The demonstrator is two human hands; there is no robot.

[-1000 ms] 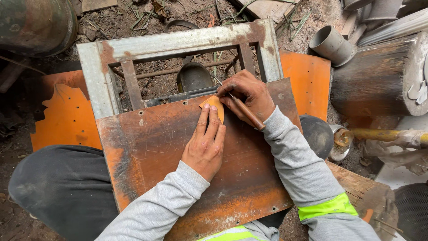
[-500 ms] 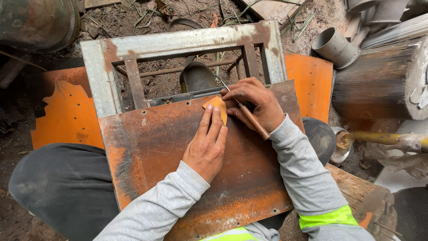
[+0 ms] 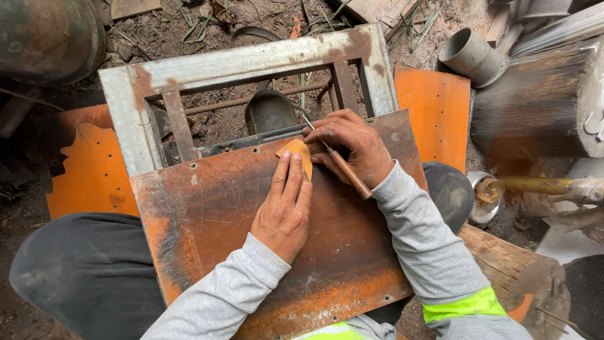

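Note:
A rusty orange-brown metal sheet (image 3: 207, 214) lies across my lap, leaning on a grey metal frame (image 3: 251, 63). My left hand (image 3: 284, 208) lies flat on the sheet, its fingertips pressing a small orange template piece (image 3: 301, 151) against it. My right hand (image 3: 351, 148) grips a thin scribing tool with a wooden handle (image 3: 348, 174), its metal point running along the template's upper edge. Faint scratched lines show on the sheet below my left hand.
Orange metal panels lie at the left (image 3: 88, 176) and behind the sheet at the right (image 3: 437, 110). A large rusty drum (image 3: 541, 107) and a grey pipe end (image 3: 469, 56) sit at the right, a wooden block (image 3: 503, 264) beside my knee. Dirt and debris lie beyond the frame.
My right hand with the scribing tool has shifted slightly along the template's edge. My left hand stays pressed on the template.

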